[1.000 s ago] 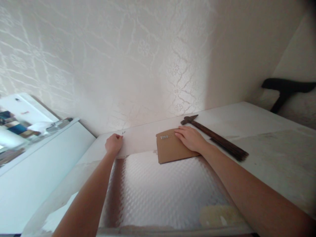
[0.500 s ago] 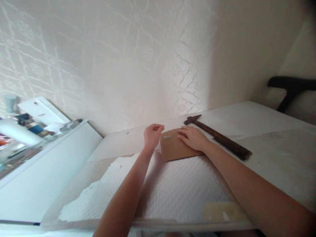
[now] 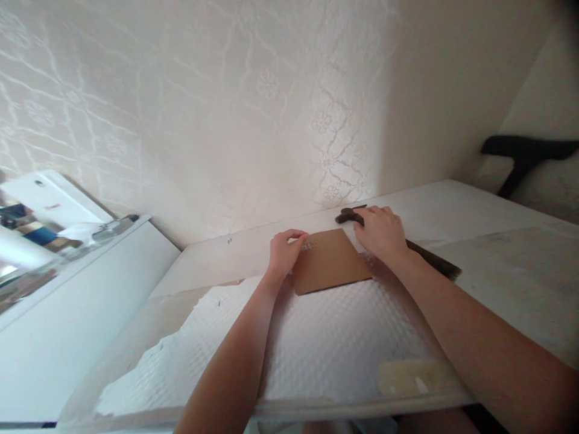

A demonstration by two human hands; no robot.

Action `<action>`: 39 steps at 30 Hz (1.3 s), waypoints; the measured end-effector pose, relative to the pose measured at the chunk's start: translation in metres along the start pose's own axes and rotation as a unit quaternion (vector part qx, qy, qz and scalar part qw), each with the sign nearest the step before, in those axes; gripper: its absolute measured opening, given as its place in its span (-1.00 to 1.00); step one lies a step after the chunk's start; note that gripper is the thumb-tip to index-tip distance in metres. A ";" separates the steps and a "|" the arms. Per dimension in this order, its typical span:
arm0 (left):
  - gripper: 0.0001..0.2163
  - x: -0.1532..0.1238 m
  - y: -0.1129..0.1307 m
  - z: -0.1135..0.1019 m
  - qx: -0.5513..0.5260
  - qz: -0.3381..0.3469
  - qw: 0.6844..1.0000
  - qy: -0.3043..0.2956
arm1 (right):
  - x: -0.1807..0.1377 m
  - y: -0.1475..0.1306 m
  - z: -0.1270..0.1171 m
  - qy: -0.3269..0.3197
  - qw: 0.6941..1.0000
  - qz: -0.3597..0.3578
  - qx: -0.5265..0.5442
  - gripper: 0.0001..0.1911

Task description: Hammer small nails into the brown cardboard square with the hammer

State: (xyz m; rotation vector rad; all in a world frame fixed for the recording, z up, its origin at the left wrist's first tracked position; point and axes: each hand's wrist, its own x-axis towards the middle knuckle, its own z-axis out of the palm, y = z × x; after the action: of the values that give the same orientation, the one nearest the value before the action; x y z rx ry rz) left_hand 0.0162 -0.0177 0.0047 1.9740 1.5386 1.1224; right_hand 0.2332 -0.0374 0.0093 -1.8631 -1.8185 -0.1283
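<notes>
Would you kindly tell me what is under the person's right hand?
A hammer: its head and the handle's end show on either side of the right hand. The middle of the handle is covered there.

Soft, cool light, brighter at nine o'clock, darkest toward two.
The wall shows glare toward one o'clock, then turns shadowy; faint shadows edge the forearms over the counter; the fingers look slightly soft; clutter at nine o'clock is blurred, with wide-angle stretching.
</notes>
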 end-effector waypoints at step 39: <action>-0.91 -0.005 0.008 0.010 0.000 -0.013 0.997 -0.078 | 0.002 0.035 -0.021 -0.244 0.952 0.170 0.076 -0.70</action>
State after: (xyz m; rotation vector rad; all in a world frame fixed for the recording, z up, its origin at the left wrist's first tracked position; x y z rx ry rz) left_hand 0.0283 -0.0235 0.0030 1.9842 1.4790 0.9336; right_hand 0.2730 -0.0427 0.0180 -2.1920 -1.7012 0.6288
